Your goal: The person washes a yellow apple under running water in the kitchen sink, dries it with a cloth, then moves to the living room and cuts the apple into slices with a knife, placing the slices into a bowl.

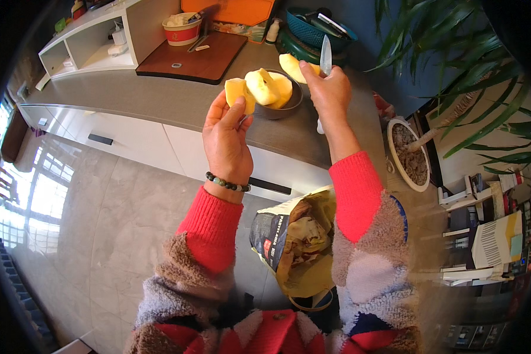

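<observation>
My left hand (230, 137), with a bead bracelet (228, 182) on its wrist, pinches a peeled, pale yellow apple piece (235, 91) between thumb and fingers. A dark round bowl (276, 113) stands on the counter (186, 99) just beyond it. Peeled apple pieces (262, 87) are heaped in this bowl above its rim. To the right of the bowl, my right hand (332, 95) holds a knife (325, 55), blade pointing up and away. The same hand grips another apple piece (292, 67) under its thumb. The knife's pale handle end shows below the hand.
Below the counter, between my forearms, an open yellow bag (305, 283) holds scraps. At the back are a brown board (194, 59), a paper tub (181, 33), a teal basket (298, 28) and a white shelf (86, 44). A potted plant (409, 155) stands at the right.
</observation>
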`<action>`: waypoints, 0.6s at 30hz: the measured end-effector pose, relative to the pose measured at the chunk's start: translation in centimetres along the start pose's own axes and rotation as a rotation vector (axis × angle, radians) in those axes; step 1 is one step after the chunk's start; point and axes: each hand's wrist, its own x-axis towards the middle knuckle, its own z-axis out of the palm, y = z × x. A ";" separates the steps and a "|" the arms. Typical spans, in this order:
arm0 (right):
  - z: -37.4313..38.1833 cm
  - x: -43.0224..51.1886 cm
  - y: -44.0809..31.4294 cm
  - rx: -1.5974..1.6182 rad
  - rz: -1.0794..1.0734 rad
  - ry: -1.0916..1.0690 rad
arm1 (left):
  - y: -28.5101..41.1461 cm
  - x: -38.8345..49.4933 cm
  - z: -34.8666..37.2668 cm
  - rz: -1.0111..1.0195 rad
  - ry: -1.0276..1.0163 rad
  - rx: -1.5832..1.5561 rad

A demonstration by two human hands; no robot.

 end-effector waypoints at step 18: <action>-0.4 -2.9 -1.4 -0.504 -0.304 -0.145 | -0.6 1.0 -1.1 -0.003 -0.048 0.062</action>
